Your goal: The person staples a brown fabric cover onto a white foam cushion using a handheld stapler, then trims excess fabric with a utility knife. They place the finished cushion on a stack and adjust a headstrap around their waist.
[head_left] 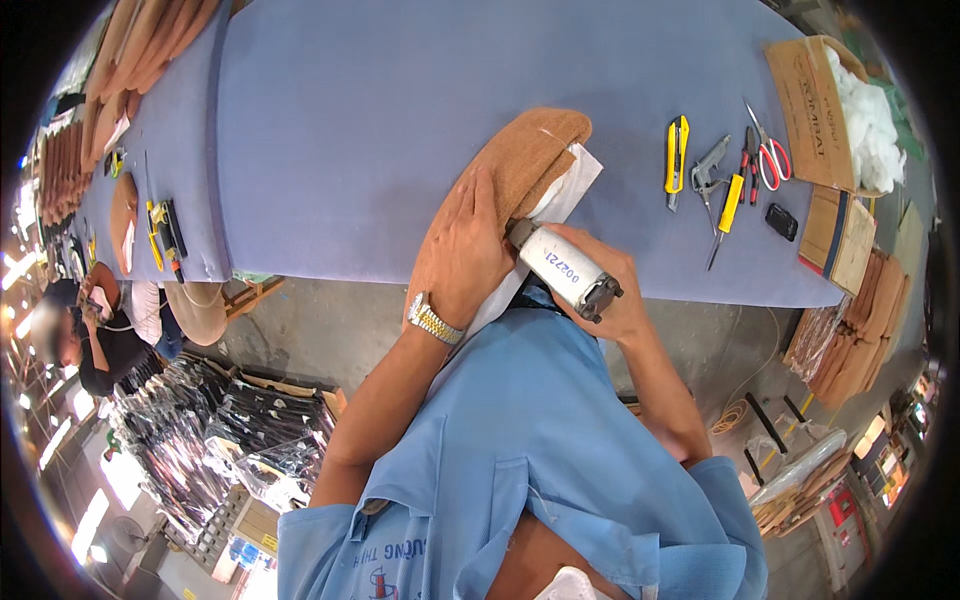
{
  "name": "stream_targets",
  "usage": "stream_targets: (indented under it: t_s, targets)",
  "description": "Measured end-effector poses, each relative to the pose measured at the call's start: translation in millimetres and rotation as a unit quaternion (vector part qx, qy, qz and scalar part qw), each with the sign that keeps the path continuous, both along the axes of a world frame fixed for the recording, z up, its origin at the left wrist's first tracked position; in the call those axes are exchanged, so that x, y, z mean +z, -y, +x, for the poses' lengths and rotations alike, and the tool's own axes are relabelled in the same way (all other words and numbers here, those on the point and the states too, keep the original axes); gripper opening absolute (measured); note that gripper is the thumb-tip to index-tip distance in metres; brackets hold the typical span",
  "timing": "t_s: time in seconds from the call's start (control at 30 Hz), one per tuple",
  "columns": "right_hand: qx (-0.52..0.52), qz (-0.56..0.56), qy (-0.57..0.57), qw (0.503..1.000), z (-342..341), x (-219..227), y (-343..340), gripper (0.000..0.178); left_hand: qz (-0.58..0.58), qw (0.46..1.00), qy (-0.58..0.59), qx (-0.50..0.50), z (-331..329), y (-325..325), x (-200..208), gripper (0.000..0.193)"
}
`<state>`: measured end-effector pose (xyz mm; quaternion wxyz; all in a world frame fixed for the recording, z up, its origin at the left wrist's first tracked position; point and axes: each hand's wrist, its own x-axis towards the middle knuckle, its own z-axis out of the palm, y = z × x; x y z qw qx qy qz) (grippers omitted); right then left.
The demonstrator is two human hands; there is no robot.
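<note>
A long brown fabric-covered padded piece [540, 135] with a rounded far end lies across the table's near edge. White stuffing [560, 192] and a strip of white lining [585, 180] show along its right side. My left hand [462, 240] rests flat on the brown cover, fingers stretched out and pointing away from me. In my right hand [612, 275] is what looks like a staple gun [562, 265], white and cylindrical with dark ends. Its far dark end meets the piece's open side, just right of my left hand. The contact point is hidden.
On the blue table [350, 130] to the right lie a yellow cutter [677, 155], a glue gun [711, 165], a screwdriver [728, 208], red-handled scissors [772, 165] and a black object [781, 221]. A carton [815, 115] of white stuffing stands beyond. Another person [95, 340] sits at left.
</note>
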<state>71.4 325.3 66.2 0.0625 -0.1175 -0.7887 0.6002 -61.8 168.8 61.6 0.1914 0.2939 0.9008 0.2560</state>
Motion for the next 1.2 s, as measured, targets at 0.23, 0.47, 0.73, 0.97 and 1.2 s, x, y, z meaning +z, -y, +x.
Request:
stream_targets:
  t_s: [0.23,0.47,0.73,0.97,1.2]
  targets:
    - [0.038,-0.026,0.087,0.995,-7,19,-2,0.068,-0.04,0.998,0.042,0.019,7,-9,18,0.094]
    - [0.019,-0.016,0.054,0.998,-5,2,-2,0.061,-0.022,0.998,0.051,-0.028,0,-7,14,0.1]
    - [0.021,0.007,0.035,0.999,8,-8,-3,0.053,0.19,0.924,0.33,-0.045,-50,41,-15,0.075]
    - [0.014,0.002,0.06,0.998,16,-14,-2,0.047,0.047,0.963,0.262,0.047,-13,58,-87,0.074]
    - [0.029,0.017,0.082,0.996,9,-7,-7,0.046,0.084,0.981,0.176,-0.014,6,49,-43,0.073]
